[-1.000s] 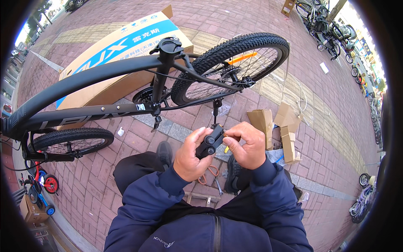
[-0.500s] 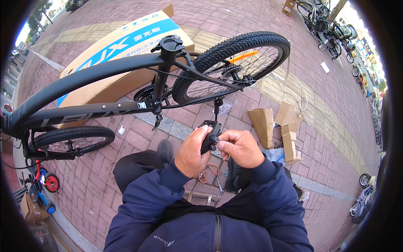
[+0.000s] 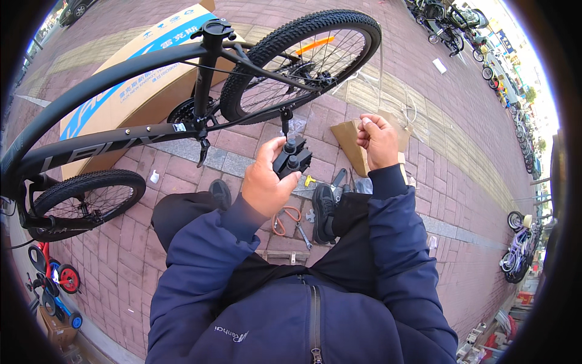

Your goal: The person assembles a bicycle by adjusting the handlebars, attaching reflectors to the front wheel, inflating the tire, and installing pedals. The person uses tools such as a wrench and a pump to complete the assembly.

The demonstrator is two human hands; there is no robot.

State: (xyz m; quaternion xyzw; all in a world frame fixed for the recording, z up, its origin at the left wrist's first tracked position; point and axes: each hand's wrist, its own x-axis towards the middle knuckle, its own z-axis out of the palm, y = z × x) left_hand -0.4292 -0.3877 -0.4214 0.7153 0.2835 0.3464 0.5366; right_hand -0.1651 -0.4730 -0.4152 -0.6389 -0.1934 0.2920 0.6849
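My left hand (image 3: pixel 265 182) is closed round a pair of black bicycle pedals (image 3: pixel 293 159), whose round ends face up. Apart from them, to the right, my right hand (image 3: pixel 382 144) is raised with fingers curled and pinched; anything small between the fingertips cannot be made out. Ahead and to the left stands a black bicycle (image 3: pixel 205 74) with no saddle on its seat tube. Its kickstand (image 3: pixel 285 121) reaches down just beyond the pedals.
Between my feet lie a spanner (image 3: pixel 304 235), an orange-red loop (image 3: pixel 279 225) and a yellow tool (image 3: pixel 310 181). Torn cardboard (image 3: pixel 350 145) lies beyond my right foot. Behind the bicycle is a large carton (image 3: pixel 115 147). Small ride-on toys (image 3: pixel 68 278) stand at left, parked bikes (image 3: pixel 515 258) at right.
My right hand has come off the pedals and moved up and right. My left hand still holds them, now in plain view. The whole view has shifted.
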